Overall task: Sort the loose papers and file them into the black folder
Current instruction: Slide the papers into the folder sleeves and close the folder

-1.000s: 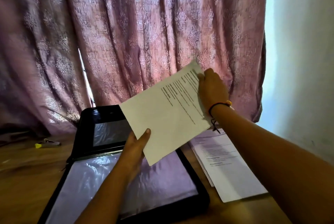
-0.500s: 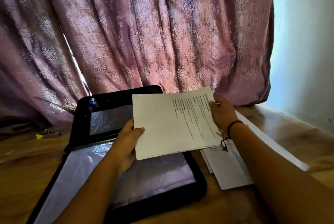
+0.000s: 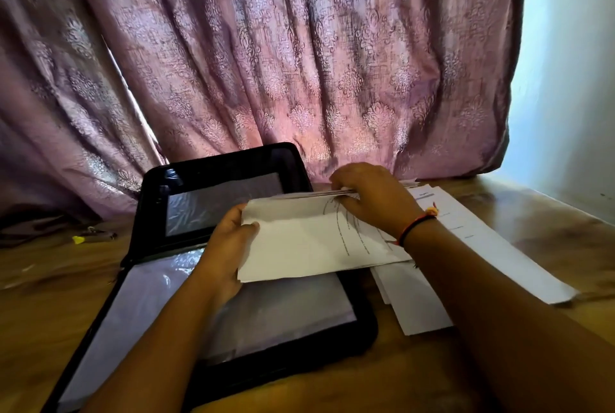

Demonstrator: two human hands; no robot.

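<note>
The sheaf of papers [image 3: 299, 239], tilted up a second ago, is being lowered flat. Its left edge is being pinched by the left grip [image 3: 229, 246] and its far edge clasped by the right grip [image 3: 369, 199]. The open black folder [image 3: 364, 332] is lying just beneath the left grip, so insertion is likely being prepared.

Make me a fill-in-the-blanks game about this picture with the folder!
1. The black folder lies ____ on the table.
2. The left hand and the right hand together hold a bundle of ____.
3. The small object at the table's far left is ____.
Missing words: open; papers; yellow.
</note>
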